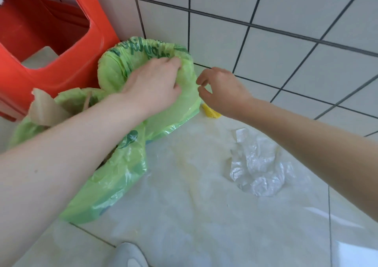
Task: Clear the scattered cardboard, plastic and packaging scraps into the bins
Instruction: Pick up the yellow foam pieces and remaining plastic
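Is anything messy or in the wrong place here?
Yes. A crumpled clear plastic bag lies loose on the floor tiles, outside the green-lined bins. A small yellow scrap sits by the wall, partly hidden under the right hand.
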The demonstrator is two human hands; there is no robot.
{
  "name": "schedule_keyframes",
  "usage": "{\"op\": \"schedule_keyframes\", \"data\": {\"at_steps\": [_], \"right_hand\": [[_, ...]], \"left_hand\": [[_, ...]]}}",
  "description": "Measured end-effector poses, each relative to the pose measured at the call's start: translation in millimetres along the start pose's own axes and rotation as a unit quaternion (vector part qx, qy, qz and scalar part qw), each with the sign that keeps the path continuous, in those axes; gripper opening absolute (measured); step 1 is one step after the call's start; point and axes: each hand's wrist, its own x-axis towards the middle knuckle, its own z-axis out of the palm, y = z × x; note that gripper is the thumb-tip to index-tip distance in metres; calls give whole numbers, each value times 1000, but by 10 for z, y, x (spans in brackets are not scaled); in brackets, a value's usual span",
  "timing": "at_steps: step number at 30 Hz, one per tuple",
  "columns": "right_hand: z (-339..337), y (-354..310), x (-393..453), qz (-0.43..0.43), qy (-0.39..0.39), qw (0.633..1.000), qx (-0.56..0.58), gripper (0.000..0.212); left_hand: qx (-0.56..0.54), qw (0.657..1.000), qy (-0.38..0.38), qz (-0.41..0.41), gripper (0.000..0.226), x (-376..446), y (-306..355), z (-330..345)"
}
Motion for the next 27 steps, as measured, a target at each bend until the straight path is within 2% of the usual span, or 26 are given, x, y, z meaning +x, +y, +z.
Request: {"op": "schedule_keyframes", "data": {"at_steps": [2,7,11,13,16,20,23,27], "right_hand": [[62,143,-152,34,-1,999,13,28],[335,513,-484,99,-64,993,31,25],[627,752,-579,118,-114,986,33,24],[773,825,-558,121,-138,983,19,26],[929,892,-462,119,-169,978,-21,30],[1105,961,-279,106,-204,969,-88,43],[1228,991,-117,114,-221,964,-95,52],[1356,1038,27,108,-257,954,-108,59]], "left_hand": [[-48,999,6,-2,33,-167,222,136],[-125,987,-70,-79,30,-687,556,887],[-46,992,-98,-60,38,-1071,510,1428],[1,991,-113,-78,44,-1170,395,1578],[72,976,-169,-118,50,-1238,221,1698],[87,955,-235,-159,49,-1254,128,1745],[127,931,-295,-176,54,-1244,110,1783],[184,915,-309,-182,69,-1268,-26,1909]]}}
